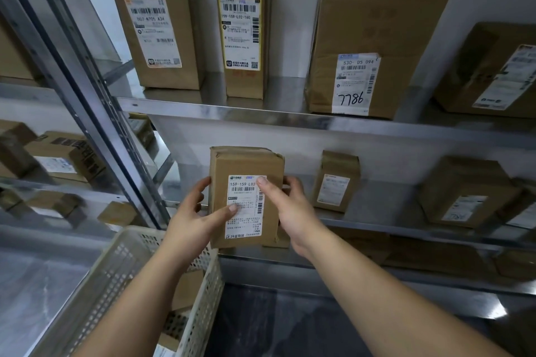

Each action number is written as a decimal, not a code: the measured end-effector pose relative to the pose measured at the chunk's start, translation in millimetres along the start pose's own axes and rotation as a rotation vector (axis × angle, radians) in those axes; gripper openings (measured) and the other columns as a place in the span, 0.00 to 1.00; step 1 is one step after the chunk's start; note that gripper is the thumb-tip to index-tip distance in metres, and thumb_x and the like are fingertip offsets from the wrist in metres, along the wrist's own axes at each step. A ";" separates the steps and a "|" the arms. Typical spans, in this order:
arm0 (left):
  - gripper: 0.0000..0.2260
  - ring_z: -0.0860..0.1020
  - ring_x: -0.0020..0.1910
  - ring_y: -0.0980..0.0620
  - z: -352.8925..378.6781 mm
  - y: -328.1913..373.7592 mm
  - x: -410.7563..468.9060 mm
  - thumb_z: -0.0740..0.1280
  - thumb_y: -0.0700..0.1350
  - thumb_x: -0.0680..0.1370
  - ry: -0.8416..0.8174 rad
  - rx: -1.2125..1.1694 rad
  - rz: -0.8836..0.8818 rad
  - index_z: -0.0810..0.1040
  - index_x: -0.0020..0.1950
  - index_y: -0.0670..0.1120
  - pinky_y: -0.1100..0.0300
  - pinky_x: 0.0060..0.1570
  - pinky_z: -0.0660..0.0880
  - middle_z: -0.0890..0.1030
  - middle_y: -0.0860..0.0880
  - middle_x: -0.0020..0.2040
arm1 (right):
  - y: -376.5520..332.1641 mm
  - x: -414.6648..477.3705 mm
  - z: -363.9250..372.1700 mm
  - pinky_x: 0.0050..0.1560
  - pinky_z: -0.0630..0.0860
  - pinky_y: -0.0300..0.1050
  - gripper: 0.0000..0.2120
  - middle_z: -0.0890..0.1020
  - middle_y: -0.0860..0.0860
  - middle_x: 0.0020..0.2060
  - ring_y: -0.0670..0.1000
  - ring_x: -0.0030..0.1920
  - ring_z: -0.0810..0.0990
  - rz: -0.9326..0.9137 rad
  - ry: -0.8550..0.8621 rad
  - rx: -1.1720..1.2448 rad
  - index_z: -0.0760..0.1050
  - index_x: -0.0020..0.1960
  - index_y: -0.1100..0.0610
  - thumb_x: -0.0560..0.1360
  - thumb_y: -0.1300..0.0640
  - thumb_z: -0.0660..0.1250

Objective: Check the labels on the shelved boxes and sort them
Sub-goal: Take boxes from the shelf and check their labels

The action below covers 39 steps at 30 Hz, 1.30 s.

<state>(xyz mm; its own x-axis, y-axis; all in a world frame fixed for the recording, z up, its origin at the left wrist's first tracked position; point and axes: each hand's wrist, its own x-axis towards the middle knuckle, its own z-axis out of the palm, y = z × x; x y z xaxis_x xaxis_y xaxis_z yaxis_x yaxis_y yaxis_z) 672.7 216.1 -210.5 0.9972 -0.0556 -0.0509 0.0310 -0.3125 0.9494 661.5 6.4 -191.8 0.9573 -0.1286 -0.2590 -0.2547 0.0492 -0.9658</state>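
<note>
Cardboard box [246, 182] stands upright at the near edge of the middle shelf [377, 226], left hand [191, 220] and right hand [290, 211] each with a grip pinching a side, thumbs on its label [245, 206]. Open shelf to its right before the small box [335, 182]; white basket [121, 284] near-left below.
</note>
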 end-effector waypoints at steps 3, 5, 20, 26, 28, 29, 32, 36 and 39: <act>0.39 0.81 0.58 0.59 -0.8 6.0 13.3 0.78 0.71 0.69 -0.018 0.003 -0.005 0.73 0.78 0.63 0.71 0.37 0.78 0.80 0.52 0.71 | -0.8 12.7 3.3 0.48 0.79 0.39 0.31 0.86 0.44 0.59 0.43 0.55 0.85 -0.012 0.013 -0.018 0.70 0.71 0.45 0.76 0.32 0.75; 0.32 0.86 0.56 0.52 0.6 9.4 27.4 0.78 0.71 0.70 -0.033 -0.062 -0.053 0.78 0.72 0.65 0.62 0.43 0.84 0.86 0.54 0.61 | 0.4 27.7 7.9 0.59 0.81 0.50 0.36 0.85 0.46 0.60 0.48 0.59 0.85 -0.012 0.026 -0.029 0.69 0.71 0.44 0.72 0.26 0.75; 0.17 0.84 0.57 0.51 38.8 -23.9 164.9 0.63 0.59 0.84 -0.079 -0.086 -0.199 0.80 0.70 0.56 0.48 0.58 0.79 0.87 0.55 0.58 | 18.1 148.6 22.5 0.62 0.83 0.62 0.44 0.86 0.55 0.57 0.57 0.57 0.87 0.089 0.228 0.019 0.71 0.64 0.49 0.64 0.16 0.65; 0.15 0.85 0.57 0.50 51.7 -43.8 188.2 0.63 0.56 0.85 -0.114 -0.097 -0.211 0.81 0.68 0.53 0.49 0.59 0.81 0.87 0.53 0.58 | 36.1 170.6 20.8 0.46 0.84 0.49 0.31 0.86 0.54 0.54 0.54 0.51 0.87 0.114 0.294 0.038 0.71 0.67 0.54 0.80 0.28 0.66; 0.15 0.85 0.57 0.50 54.1 -47.5 191.8 0.63 0.55 0.84 -0.114 -0.090 -0.211 0.81 0.67 0.54 0.49 0.60 0.81 0.87 0.54 0.57 | 40.1 176.3 20.6 0.44 0.82 0.48 0.31 0.85 0.54 0.54 0.54 0.51 0.87 0.121 0.310 0.031 0.70 0.67 0.54 0.80 0.29 0.66; 0.15 0.85 0.57 0.50 54.9 -49.1 193.1 0.63 0.55 0.84 -0.118 -0.088 -0.209 0.81 0.67 0.54 0.49 0.59 0.81 0.87 0.54 0.57 | 42.2 179.1 21.2 0.45 0.83 0.49 0.31 0.85 0.55 0.54 0.54 0.51 0.87 0.127 0.315 0.034 0.70 0.67 0.54 0.80 0.29 0.66; 0.18 0.85 0.58 0.51 55.6 -53.1 194.5 0.62 0.57 0.81 -0.129 -0.073 -0.198 0.80 0.69 0.55 0.49 0.60 0.81 0.87 0.54 0.58 | 50.4 185.6 23.6 0.51 0.85 0.54 0.32 0.85 0.56 0.56 0.56 0.54 0.87 0.141 0.325 0.050 0.69 0.67 0.53 0.79 0.28 0.67; 0.16 0.84 0.57 0.52 56.7 -54.9 197.7 0.61 0.54 0.85 -0.124 -0.081 -0.192 0.79 0.70 0.54 0.53 0.56 0.80 0.86 0.54 0.59 | 55.1 192.8 25.2 0.57 0.85 0.58 0.31 0.84 0.55 0.56 0.56 0.54 0.87 0.109 0.350 0.049 0.69 0.65 0.51 0.78 0.27 0.68; 0.16 0.83 0.58 0.51 61.1 -62.0 201.3 0.61 0.52 0.85 -0.132 -0.064 -0.211 0.78 0.72 0.54 0.50 0.60 0.80 0.85 0.53 0.60 | 61.9 199.2 27.7 0.60 0.84 0.60 0.30 0.84 0.55 0.56 0.57 0.55 0.86 0.109 0.361 0.027 0.69 0.61 0.50 0.76 0.27 0.69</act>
<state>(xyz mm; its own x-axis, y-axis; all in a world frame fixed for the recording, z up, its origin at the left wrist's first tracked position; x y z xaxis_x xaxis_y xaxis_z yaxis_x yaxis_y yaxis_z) 867.3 166.4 -298.5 0.9507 -0.1204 -0.2857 0.2456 -0.2703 0.9309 840.2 11.3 -302.7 0.8137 -0.4619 -0.3529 -0.3438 0.1071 -0.9329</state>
